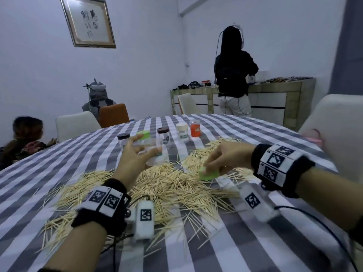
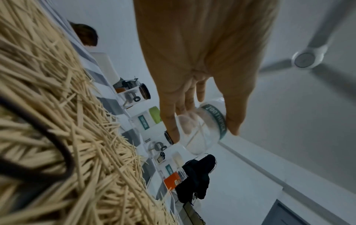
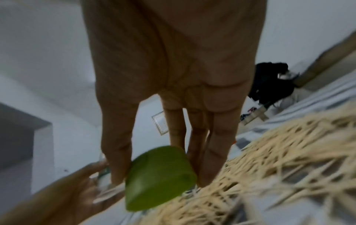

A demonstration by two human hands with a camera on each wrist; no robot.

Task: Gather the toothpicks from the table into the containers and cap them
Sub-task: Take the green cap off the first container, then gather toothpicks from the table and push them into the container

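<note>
A big heap of toothpicks (image 1: 172,185) (image 2: 57,137) (image 3: 279,159) covers the middle of the striped table (image 1: 255,242). My left hand (image 1: 135,154) (image 2: 202,115) grips a clear uncapped container (image 1: 152,154) (image 2: 200,130) with a teal label, lifted and tilted above the heap; a few toothpicks show inside it. My right hand (image 1: 218,163) (image 3: 163,167) holds a green cap (image 1: 208,173) (image 3: 158,178) between thumb and fingers, just over the toothpicks to the right of the container.
Behind the heap stand several other containers: two clear jars with dark lids (image 1: 123,139) (image 1: 163,137), a green-capped one (image 1: 144,135), a white one (image 1: 182,131) and an orange one (image 1: 195,128). Chairs ring the table; other people are at the far left and by the back counter.
</note>
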